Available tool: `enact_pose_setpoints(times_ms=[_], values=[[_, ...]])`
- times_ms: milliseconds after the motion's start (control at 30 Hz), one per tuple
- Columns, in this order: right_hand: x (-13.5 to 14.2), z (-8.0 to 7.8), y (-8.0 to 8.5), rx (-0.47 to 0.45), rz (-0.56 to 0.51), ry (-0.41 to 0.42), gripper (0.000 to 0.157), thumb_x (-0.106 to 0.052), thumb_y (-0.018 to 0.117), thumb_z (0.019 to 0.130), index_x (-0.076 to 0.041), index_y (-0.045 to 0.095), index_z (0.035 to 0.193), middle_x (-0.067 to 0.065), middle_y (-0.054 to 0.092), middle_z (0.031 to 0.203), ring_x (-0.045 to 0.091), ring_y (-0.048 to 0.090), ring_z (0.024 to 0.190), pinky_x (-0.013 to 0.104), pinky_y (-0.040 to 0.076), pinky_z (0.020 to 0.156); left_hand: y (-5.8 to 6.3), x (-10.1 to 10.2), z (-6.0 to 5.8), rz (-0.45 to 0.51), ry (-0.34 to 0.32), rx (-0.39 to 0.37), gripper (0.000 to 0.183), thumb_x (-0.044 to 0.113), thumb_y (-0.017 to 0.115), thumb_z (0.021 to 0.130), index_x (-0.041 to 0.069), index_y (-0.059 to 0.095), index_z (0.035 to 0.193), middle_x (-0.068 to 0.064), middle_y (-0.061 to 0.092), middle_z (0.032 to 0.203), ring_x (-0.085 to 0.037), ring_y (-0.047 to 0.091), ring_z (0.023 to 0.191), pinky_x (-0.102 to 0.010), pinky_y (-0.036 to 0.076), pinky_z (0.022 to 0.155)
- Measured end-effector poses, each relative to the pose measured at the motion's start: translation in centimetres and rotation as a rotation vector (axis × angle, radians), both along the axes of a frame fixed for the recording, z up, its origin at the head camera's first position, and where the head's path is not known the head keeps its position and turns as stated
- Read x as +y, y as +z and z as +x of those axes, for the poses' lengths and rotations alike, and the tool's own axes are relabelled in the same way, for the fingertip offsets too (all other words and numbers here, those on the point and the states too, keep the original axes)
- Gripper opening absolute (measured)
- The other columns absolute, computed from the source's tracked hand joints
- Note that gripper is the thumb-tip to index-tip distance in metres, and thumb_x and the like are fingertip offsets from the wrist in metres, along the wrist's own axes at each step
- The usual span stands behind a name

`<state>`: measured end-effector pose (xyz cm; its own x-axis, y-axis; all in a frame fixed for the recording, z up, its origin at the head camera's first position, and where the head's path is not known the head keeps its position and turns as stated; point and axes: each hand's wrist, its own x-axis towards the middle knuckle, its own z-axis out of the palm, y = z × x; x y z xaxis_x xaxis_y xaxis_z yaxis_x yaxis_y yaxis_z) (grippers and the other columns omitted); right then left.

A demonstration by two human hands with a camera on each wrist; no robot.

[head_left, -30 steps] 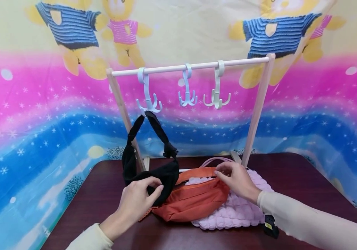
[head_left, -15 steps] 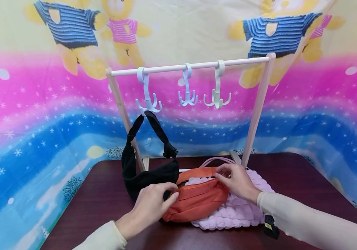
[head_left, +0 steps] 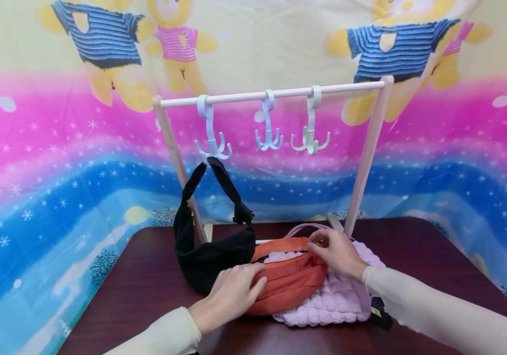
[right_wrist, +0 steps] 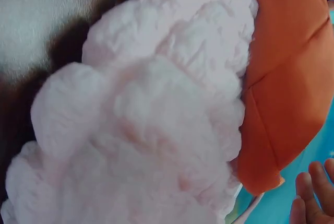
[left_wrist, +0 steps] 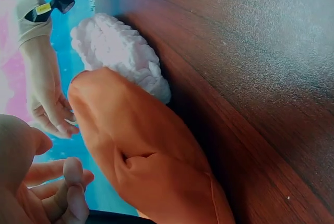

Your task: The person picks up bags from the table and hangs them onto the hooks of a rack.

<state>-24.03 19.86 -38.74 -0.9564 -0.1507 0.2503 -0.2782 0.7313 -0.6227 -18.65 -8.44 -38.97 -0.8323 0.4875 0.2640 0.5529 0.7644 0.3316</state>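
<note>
An orange waist bag (head_left: 291, 283) lies on the table, its zip side turned up, with part of its strap (head_left: 286, 244) behind it. My left hand (head_left: 237, 288) is at the bag's left front, its fingers loosely bent; in the left wrist view these fingers (left_wrist: 75, 195) enclose nothing. At the bag's right end is my right hand (head_left: 338, 252), thumb and forefinger close to the edge. In the right wrist view its fingers (right_wrist: 313, 192) look relaxed, with a gap between them and the orange cloth (right_wrist: 292, 78). A puffy pink bag (head_left: 335, 303) lies partly underneath.
A wooden rack (head_left: 364, 158) carries several-pronged hooks: a blue one (head_left: 212, 145) at left, another blue one (head_left: 269, 140) in the middle, a whitish one (head_left: 310, 140) at right. A black waist bag (head_left: 213, 261) hangs from the left hook, its bottom low beside the orange bag.
My left hand has moved right, from in front of the black bag to the orange bag's left front. The orange bag's left end is now covered by it. My right hand stays nearly in place.
</note>
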Motion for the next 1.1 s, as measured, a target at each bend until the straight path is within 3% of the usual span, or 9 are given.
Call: enact_pose_setpoints(times_ms=[233,533,733,1100], values=[[0.3,-0.9,-0.6,-0.003,0.041,0.005,0.019,-0.018,0.070,0.095,-0.006,0.074,0.110,0.005,0.075,0.101,0.016,0.069,0.086,0.036,0.055,0.076,-0.6,0.3,-0.8,-0.030,0.022,0.003,0.032,0.028,0.058,0.102,0.015,0.068,0.129,-0.004,0.073,0.124,-0.017,0.072,0.101,-0.037,0.058,0.074],[0.2,-1.7,-1.0,-0.023,0.100,-0.011,0.025,-0.017,0.071,0.094,-0.004,0.072,0.115,0.012,0.075,0.109,0.020,0.072,0.091,0.044,0.057,0.081,-1.2,-0.4,-2.0,-0.062,0.095,0.024,0.032,0.032,0.061,0.099,0.016,0.068,0.127,-0.004,0.076,0.115,-0.018,0.072,0.088,-0.035,0.055,0.066],[0.4,-2.0,-1.1,-0.036,0.138,-0.013,0.034,-0.018,0.071,0.093,0.000,0.069,0.123,0.017,0.072,0.120,0.030,0.071,0.104,0.050,0.056,0.088,-1.6,-1.3,-2.8,-0.070,0.124,0.043,0.034,0.032,0.063,0.099,0.015,0.068,0.127,-0.004,0.075,0.118,-0.020,0.073,0.088,-0.035,0.055,0.067],[0.5,-2.6,-1.4,-0.059,0.214,-0.003,0.041,-0.017,0.074,0.091,0.003,0.067,0.125,0.022,0.068,0.126,0.038,0.065,0.114,0.055,0.052,0.093,-2.7,-2.5,-4.4,-0.143,0.182,0.157,0.036,0.027,0.075,0.091,0.013,0.068,0.123,-0.006,0.077,0.105,-0.022,0.072,0.077,-0.035,0.053,0.058]])
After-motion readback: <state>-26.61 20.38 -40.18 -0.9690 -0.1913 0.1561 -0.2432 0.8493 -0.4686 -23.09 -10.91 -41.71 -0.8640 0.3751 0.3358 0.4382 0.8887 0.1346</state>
